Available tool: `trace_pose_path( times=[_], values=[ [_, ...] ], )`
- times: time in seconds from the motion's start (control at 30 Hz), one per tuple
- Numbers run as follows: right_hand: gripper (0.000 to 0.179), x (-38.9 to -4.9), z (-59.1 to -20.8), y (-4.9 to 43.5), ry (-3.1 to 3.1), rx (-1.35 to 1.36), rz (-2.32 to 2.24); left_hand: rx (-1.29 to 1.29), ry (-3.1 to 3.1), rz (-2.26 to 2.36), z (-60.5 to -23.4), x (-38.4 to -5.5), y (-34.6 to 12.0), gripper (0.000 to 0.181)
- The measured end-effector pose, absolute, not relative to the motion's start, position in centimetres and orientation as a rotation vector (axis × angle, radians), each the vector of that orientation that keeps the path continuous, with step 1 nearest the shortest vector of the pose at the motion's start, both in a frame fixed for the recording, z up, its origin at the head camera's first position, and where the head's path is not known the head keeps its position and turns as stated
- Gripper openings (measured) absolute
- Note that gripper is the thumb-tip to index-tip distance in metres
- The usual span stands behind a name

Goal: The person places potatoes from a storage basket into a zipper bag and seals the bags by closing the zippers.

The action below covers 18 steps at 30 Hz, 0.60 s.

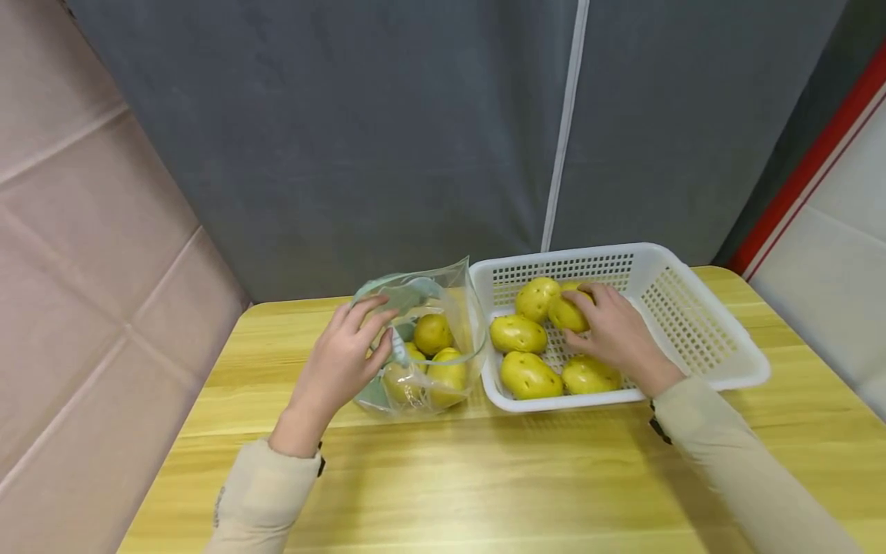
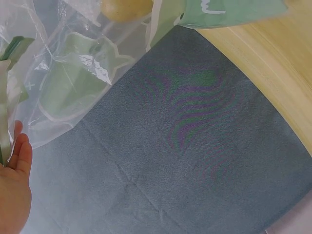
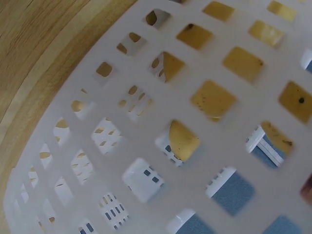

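My left hand (image 1: 346, 358) holds the left rim of a clear plastic bag (image 1: 462, 308) with green printing, its fingers bent over the opening. In the left wrist view the fingers lie against the film of the bag (image 2: 73, 83). Several yellow potatoes (image 1: 433, 334) are inside it. Over the white basket (image 1: 727, 377), my right hand (image 1: 616, 327) grips a potato (image 1: 567, 312) between thumb and fingers. More potatoes (image 1: 531, 375) lie around it in the basket's left half. The right wrist view looks through the perforated wall (image 3: 146, 180), with only a sliver of hand at its edge.
The basket stands right beside the bag on a light wooden table (image 1: 443, 477). A grey curtain (image 1: 388, 154) hangs behind the table's far edge. Pale padded panels (image 1: 90, 292) rise at the left, and a white panel with a red stripe (image 1: 817, 161) stands at the right.
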State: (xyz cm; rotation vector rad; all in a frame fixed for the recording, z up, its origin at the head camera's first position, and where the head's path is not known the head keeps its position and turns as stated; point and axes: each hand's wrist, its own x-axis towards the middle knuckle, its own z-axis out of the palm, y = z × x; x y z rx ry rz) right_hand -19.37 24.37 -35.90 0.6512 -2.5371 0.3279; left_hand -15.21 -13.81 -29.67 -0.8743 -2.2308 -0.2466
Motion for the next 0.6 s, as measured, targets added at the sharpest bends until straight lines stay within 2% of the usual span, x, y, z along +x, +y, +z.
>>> trace_pose_path(
  times=[0.6],
  values=[
    [0.055,-19.34,-35.87,24.29,-2.388,0.686,0.356,-0.881,-2.209,-0.267,-29.91,-15.31,-13.85,0.028]
  ],
)
